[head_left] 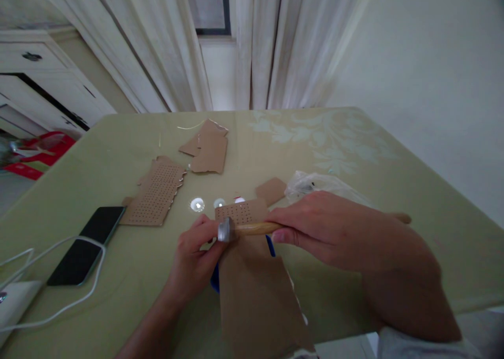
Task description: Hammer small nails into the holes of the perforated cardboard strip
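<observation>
My right hand is wrapped round the wooden handle of a small hammer, its metal head pointing left over a strip of brown cardboard. The strip's far end is full of small punched holes. My left hand is closed in a pinch just beside the hammer head, resting on the cardboard's left edge. What it pinches is hidden. Something blue shows under the cardboard.
A perforated cardboard piece and plain scraps lie on the green table. A dark phone with a white cable lies at left. A clear plastic bag sits behind my right hand. Curtains hang beyond.
</observation>
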`<action>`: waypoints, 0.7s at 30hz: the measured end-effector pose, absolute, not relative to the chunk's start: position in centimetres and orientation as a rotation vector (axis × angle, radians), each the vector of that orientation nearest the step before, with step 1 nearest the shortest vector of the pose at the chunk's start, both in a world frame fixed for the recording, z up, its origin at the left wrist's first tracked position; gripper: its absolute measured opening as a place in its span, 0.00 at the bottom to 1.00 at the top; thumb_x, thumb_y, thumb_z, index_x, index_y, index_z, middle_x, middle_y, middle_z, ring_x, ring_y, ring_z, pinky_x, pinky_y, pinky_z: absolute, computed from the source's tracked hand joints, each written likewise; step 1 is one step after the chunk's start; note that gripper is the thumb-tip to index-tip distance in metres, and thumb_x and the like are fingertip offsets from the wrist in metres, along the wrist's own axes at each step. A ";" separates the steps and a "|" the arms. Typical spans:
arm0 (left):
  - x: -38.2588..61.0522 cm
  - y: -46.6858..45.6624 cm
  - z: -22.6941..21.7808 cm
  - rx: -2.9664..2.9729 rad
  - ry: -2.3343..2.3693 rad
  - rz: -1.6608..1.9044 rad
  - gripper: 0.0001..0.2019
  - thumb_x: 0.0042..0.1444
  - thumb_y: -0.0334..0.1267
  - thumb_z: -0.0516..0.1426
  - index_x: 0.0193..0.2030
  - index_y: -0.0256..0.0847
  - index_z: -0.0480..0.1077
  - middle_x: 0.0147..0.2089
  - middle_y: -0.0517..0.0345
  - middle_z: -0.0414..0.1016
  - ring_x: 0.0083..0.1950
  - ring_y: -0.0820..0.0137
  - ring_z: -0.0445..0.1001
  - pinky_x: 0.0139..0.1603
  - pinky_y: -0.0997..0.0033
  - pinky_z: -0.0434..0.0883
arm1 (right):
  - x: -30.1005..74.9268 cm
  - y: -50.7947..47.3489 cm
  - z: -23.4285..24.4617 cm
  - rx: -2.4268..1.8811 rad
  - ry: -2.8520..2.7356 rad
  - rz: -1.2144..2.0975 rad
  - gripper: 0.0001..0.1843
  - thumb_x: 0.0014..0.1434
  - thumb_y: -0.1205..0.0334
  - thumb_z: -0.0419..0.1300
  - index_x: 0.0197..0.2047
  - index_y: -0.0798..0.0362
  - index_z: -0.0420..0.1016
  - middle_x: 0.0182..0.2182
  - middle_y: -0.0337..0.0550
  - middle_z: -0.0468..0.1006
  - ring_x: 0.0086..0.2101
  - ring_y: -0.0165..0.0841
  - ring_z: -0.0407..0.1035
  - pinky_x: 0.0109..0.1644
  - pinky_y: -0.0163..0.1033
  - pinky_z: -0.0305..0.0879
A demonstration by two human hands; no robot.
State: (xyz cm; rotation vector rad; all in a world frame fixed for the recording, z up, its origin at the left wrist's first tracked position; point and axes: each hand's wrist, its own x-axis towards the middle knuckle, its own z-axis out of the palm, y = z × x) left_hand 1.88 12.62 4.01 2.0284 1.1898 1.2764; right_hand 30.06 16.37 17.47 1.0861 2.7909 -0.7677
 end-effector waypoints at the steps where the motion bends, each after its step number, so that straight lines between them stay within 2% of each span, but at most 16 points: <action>1: 1.9 12.6 4.0 2.025 1.199 1.276 0.08 0.66 0.30 0.66 0.36 0.46 0.83 0.30 0.66 0.83 0.31 0.70 0.73 0.35 0.72 0.71 | 30.1 16.4 17.5 1.093 2.803 -0.785 0.19 0.83 0.51 0.53 0.50 0.51 0.81 0.36 0.45 0.86 0.34 0.40 0.78 0.39 0.44 0.57; 6: 1.6 12.5 3.5 1.985 1.203 1.230 0.06 0.67 0.32 0.67 0.40 0.49 0.85 0.33 0.65 0.85 0.33 0.69 0.76 0.38 0.70 0.73 | 30.5 16.4 17.6 1.126 2.853 -0.884 0.18 0.83 0.50 0.54 0.52 0.49 0.82 0.35 0.43 0.85 0.34 0.39 0.78 0.39 0.42 0.60; 8: 1.5 12.4 3.4 1.946 1.220 1.199 0.04 0.65 0.35 0.70 0.45 0.50 0.85 0.39 0.63 0.87 0.37 0.67 0.79 0.40 0.69 0.75 | 30.6 16.4 17.7 1.122 2.833 -0.851 0.18 0.82 0.51 0.54 0.51 0.50 0.83 0.34 0.43 0.84 0.33 0.39 0.77 0.39 0.42 0.60; 12: 1.1 12.1 3.3 1.894 1.244 1.125 0.24 0.56 0.46 0.77 0.58 0.51 0.82 0.56 0.54 0.86 0.48 0.60 0.82 0.42 0.67 0.78 | 30.6 16.5 17.9 1.156 2.833 -0.848 0.18 0.82 0.51 0.54 0.53 0.50 0.84 0.35 0.44 0.86 0.33 0.39 0.77 0.39 0.41 0.60; 17: 1.0 11.9 3.1 1.856 1.223 1.059 0.26 0.57 0.47 0.77 0.60 0.52 0.80 0.59 0.53 0.83 0.49 0.60 0.81 0.44 0.65 0.79 | 30.0 17.3 17.6 1.127 2.814 -0.911 0.19 0.83 0.51 0.54 0.53 0.50 0.84 0.36 0.43 0.86 0.33 0.38 0.78 0.38 0.41 0.60; 21: 1.1 11.9 3.1 1.822 1.206 1.026 0.28 0.59 0.43 0.75 0.65 0.54 0.77 0.64 0.52 0.81 0.57 0.57 0.81 0.48 0.63 0.79 | 29.5 17.5 17.3 1.070 2.752 -0.837 0.17 0.81 0.54 0.55 0.48 0.52 0.85 0.35 0.45 0.87 0.35 0.41 0.79 0.40 0.43 0.60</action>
